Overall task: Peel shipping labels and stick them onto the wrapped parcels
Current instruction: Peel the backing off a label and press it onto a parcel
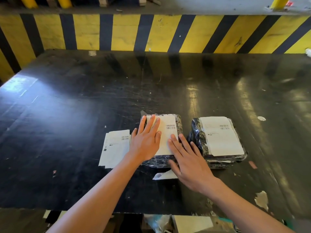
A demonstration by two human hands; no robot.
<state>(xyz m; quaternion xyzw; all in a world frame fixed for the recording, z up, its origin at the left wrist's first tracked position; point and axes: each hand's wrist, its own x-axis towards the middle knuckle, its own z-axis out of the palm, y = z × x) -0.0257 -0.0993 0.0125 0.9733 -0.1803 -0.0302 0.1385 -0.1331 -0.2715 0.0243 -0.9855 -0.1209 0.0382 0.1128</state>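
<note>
On the scuffed black table (67, 115) I saw both hands flat — left hand (145, 142) and right hand (188, 158) pressing a white shipping label (168, 132) onto the dark plastic-wrapped parcel (178, 121) — spare white label sheets (114, 147) just left.

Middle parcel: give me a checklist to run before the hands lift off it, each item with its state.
1. Label lies on the middle parcel: ok.
2. Left hand flat on it: ok.
3. Right hand flat on it: ok.
4. Edges fully stuck: cannot tell, hands cover them.
5. Right parcel already labelled: ok.
6. Spare label sheets within reach on the table: ok.
</note>
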